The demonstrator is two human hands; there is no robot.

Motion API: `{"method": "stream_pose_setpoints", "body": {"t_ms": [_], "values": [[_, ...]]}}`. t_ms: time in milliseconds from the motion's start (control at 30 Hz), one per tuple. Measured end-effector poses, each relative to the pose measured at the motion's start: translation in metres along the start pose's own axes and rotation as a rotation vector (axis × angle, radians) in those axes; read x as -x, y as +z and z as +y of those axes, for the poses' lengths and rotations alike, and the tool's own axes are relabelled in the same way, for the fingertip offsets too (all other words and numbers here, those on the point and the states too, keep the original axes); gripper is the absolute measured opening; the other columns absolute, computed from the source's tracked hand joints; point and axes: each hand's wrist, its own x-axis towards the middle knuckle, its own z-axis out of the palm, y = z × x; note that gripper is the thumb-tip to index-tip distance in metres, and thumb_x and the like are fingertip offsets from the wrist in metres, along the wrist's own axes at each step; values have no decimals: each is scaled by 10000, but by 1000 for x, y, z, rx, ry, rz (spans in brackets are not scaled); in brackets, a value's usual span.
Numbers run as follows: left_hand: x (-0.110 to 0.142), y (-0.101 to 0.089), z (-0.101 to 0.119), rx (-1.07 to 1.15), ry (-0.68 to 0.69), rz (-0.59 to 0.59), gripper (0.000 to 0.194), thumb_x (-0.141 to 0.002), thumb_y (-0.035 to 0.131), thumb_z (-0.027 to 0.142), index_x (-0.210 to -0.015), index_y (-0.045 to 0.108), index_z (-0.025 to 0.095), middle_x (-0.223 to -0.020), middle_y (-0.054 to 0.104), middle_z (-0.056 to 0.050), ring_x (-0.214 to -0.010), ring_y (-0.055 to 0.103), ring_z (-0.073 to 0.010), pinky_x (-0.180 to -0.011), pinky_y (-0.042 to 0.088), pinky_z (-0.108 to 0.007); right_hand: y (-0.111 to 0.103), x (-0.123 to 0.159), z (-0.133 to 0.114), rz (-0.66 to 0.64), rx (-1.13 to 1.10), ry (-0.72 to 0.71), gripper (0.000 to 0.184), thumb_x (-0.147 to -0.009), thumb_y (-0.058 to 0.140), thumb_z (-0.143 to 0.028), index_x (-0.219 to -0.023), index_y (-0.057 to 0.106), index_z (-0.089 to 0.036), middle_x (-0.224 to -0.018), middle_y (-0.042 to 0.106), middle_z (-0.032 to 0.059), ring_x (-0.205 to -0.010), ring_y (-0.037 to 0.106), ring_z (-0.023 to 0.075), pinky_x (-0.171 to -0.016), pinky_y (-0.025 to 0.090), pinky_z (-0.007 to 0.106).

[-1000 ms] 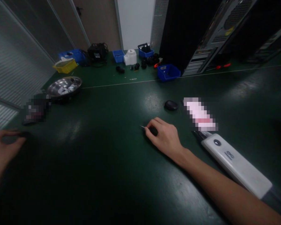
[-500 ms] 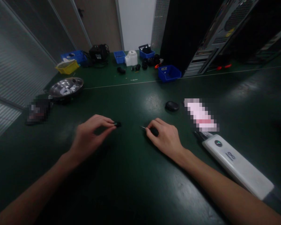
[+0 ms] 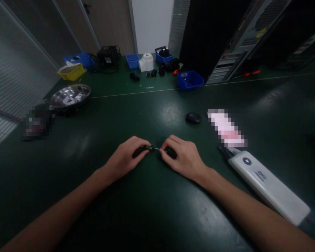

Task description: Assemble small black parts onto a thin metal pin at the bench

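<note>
At the middle of the dark green table (image 3: pixel 141 210), my two hands face each other, fingertips a short way apart. My left hand (image 3: pixel 124 154) pinches a small dark part with a green patch (image 3: pixel 149 148) between thumb and fingers. From the pinched fingertips of my right hand (image 3: pixel 185 154) sticks a thin metal rod (image 3: pixel 156 149), pointing left. Its tip meets or nearly meets the small dark part; whether they touch I cannot tell. The rest of the rod is hidden by my fingers.
A black computer mouse (image 3: pixel 193 118) lies beyond my right hand. Right of it are a blurred pink item (image 3: pixel 225 127) and a white bar marked 18 (image 3: pixel 270 189). A metal bowl (image 3: pixel 70 96) stands back left, a blue bin (image 3: pixel 190 80) at the back.
My left hand has come from the far left edge to the middle, bringing the small dark part up to the rod. My right hand has stayed nearly in place, holding the rod.
</note>
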Motion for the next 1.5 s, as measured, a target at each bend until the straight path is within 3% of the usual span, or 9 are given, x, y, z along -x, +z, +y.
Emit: {"method": "stream_pose_setpoints", "body": {"t_ms": [100, 267, 667, 967, 1167, 1333, 1500], "values": [[-1, 1, 0, -3, -5, 9, 324, -951, 600, 320, -1273, 600, 294, -1157, 669, -5, -1036, 616, -123, -943, 540, -291, 0, 0, 0, -9, 8, -11, 181, -977, 539, -355, -950, 653, -216, -926, 646, 14, -723, 579, 128, -663, 384, 265], [-1, 2, -3, 39, 42, 17, 246, -960, 579, 300, -1192, 661, 291, -1133, 693, 11, -1070, 625, -108, -963, 532, -284, 0, 0, 1, -26, 27, -29, 206, -988, 521, -369, -956, 652, -213, -931, 642, 15, -733, 583, 132, -662, 379, 270], [1, -1, -4, 113, 98, 59, 256, -923, 641, 232, -1167, 699, 285, -1137, 729, 14, -1061, 678, -97, -960, 587, -247, -2, 0, 0, -48, -28, -90, 190, -1011, 494, -347, -1009, 625, -210, -939, 663, 17, -741, 592, 130, -675, 396, 263], [4, 4, -2, -74, 292, 21, 272, -924, 625, 169, -1177, 683, 248, -1150, 707, -13, -1029, 650, -99, -885, 576, -235, -1, 3, -7, -124, 48, -160, 228, -1034, 458, -360, -1023, 630, -210, -941, 661, 21, -791, 615, 140, -658, 373, 279], [4, 5, -2, -56, 284, 52, 304, -918, 634, 168, -1207, 667, 257, -1140, 705, -8, -1021, 655, -90, -884, 575, -223, 1, 3, -7, -85, 4, -143, 223, -1038, 463, -361, -1015, 624, -209, -944, 660, 19, -786, 608, 136, -673, 385, 274], [4, 4, -1, -58, 206, 6, 412, -946, 594, 204, -1345, 576, 307, -1157, 670, -30, -1034, 623, -119, -885, 565, -275, 3, 3, -3, -22, -14, -95, 208, -1029, 478, -365, -1014, 619, -213, -953, 668, 19, -754, 597, 132, -671, 387, 270], [2, 3, 2, -246, 162, -128, 527, -985, 480, 216, -1484, 398, 365, -1169, 607, -41, -1043, 552, -160, -895, 533, -351, 2, 2, -1, -5, 87, -37, 205, -1018, 494, -371, -986, 626, -218, -939, 666, 12, -719, 582, 134, -636, 362, 279]]}}
